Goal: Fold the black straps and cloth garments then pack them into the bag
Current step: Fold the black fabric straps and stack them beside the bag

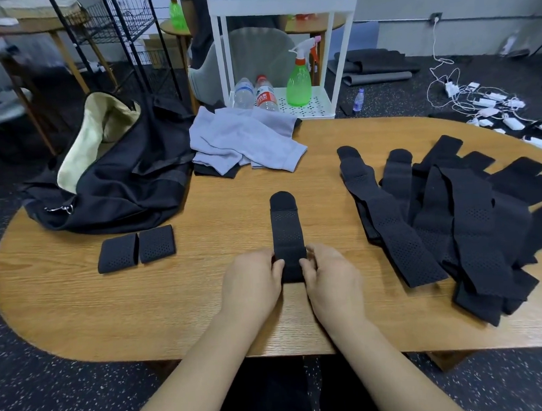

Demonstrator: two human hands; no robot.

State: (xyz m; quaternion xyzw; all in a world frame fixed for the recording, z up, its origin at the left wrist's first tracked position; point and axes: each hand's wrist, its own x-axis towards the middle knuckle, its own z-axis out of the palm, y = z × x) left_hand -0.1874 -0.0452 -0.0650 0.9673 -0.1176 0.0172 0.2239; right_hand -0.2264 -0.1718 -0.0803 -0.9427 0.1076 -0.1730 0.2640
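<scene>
Strap (287, 236): my left hand (252, 283) and right hand (332, 278) pinch its near end mid-fold; two folded (136, 248), pile (449, 212), cloths (242, 140) and bag (117, 184) await.

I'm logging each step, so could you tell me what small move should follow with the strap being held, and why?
Probably roll the near end forward once more: both hands, left hand and right hand, pinch the perforated black fabric strap, whose far length lies flat and unfolded, unlike the two folded black straps.

Bag (127, 183) left on table (206, 306), garments (242, 140) behind, strap pile (457, 224) right
</scene>
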